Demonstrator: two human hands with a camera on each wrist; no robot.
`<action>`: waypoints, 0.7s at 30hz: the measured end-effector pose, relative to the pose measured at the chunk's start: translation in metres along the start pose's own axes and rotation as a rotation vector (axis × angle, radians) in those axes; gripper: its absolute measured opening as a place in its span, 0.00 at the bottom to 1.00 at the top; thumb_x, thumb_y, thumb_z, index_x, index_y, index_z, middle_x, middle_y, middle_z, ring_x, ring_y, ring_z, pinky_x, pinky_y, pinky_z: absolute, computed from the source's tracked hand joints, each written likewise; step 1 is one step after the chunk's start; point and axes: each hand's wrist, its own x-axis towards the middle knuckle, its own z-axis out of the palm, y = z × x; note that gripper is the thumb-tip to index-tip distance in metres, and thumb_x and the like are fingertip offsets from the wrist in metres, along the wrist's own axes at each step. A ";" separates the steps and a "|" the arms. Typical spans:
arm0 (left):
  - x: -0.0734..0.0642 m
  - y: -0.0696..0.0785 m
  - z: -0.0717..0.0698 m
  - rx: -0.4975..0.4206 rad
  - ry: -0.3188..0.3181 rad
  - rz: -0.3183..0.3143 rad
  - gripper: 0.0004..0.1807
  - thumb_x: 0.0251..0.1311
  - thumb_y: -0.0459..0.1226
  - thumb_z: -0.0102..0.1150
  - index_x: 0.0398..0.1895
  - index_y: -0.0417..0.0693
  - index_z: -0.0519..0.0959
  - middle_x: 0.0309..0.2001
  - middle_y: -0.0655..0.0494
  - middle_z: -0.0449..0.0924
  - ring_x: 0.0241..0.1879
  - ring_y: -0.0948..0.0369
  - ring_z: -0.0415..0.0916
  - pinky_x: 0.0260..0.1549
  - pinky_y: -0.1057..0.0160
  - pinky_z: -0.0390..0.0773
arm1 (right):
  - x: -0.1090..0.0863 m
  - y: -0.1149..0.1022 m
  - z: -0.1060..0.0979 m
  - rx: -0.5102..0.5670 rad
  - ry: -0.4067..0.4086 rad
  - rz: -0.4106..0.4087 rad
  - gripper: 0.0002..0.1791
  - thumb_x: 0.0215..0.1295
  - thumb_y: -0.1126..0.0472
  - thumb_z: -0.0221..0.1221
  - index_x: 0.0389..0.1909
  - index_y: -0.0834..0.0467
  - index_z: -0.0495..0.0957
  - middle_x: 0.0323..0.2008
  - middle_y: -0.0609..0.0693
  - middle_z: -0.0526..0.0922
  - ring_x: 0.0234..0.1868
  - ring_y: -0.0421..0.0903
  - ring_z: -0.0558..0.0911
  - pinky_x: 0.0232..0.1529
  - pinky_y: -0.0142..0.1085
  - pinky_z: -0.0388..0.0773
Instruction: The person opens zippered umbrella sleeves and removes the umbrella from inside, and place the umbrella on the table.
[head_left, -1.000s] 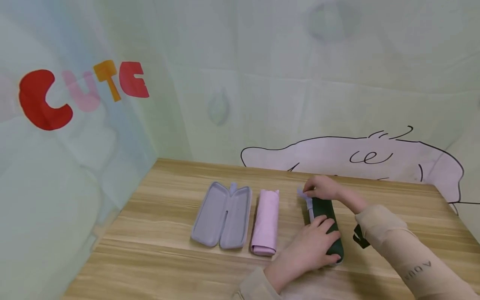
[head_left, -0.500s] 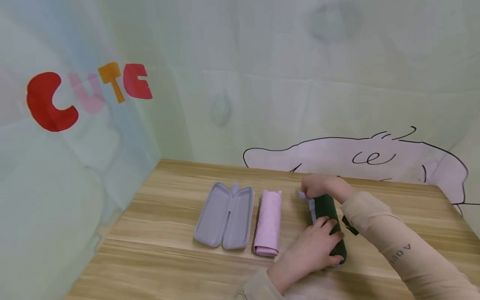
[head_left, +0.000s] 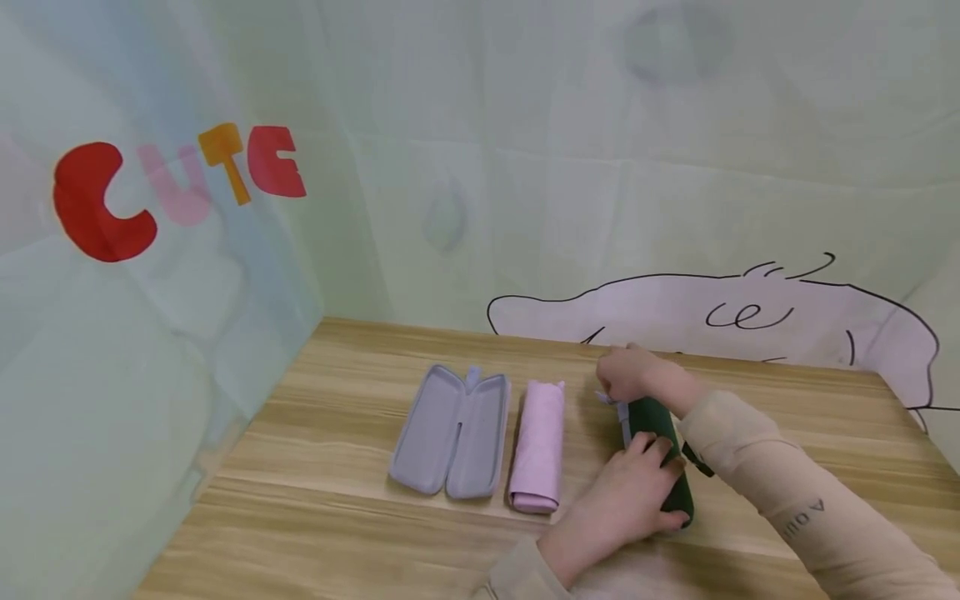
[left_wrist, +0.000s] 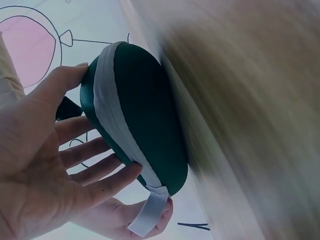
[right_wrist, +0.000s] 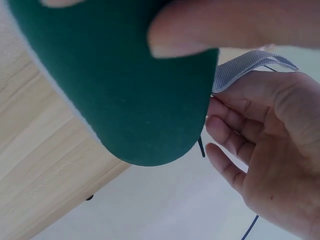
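Observation:
A dark green glasses case [head_left: 651, 418] with a pale grey zip band [left_wrist: 112, 100] lies lengthwise on the table. My left hand [head_left: 622, 492] grips its near half, thumb at the near end and fingers along the side. At the far end my right hand [head_left: 630, 373] bends over the case with curled fingers. They seem to pinch the grey ribbon tab [left_wrist: 149, 212] at its base; the exact contact is partly hidden. In the right wrist view the tab [right_wrist: 250, 65] sticks out beside the thumb. The zip band looks joined in the left wrist view.
Left of the case lies a rolled pink cloth-like bundle [head_left: 537, 446]. Beyond it a grey hard case [head_left: 450, 433] lies spread with both halves up. A small dark object [head_left: 697, 458] shows beneath the right forearm. A printed curtain [head_left: 562, 167] rises behind the table [head_left: 337, 508].
My right hand has shifted a little left and bent further down over the case's far end. The left hand keeps its hold; the view has shifted slightly.

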 end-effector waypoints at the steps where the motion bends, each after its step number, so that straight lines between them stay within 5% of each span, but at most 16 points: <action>1: 0.000 0.000 0.000 0.003 0.000 -0.004 0.30 0.54 0.65 0.56 0.57 0.64 0.76 0.59 0.64 0.71 0.58 0.63 0.66 0.42 0.72 0.77 | 0.000 0.000 0.001 -0.002 0.015 -0.007 0.15 0.55 0.69 0.56 0.13 0.53 0.69 0.19 0.44 0.72 0.29 0.44 0.68 0.49 0.53 0.71; 21: 0.009 0.010 -0.002 -0.028 -0.047 -0.061 0.30 0.50 0.64 0.61 0.52 0.60 0.79 0.53 0.64 0.72 0.53 0.64 0.65 0.44 0.74 0.77 | -0.013 0.018 0.016 0.089 0.241 -0.054 0.07 0.61 0.68 0.53 0.25 0.58 0.74 0.24 0.48 0.75 0.26 0.43 0.69 0.29 0.35 0.67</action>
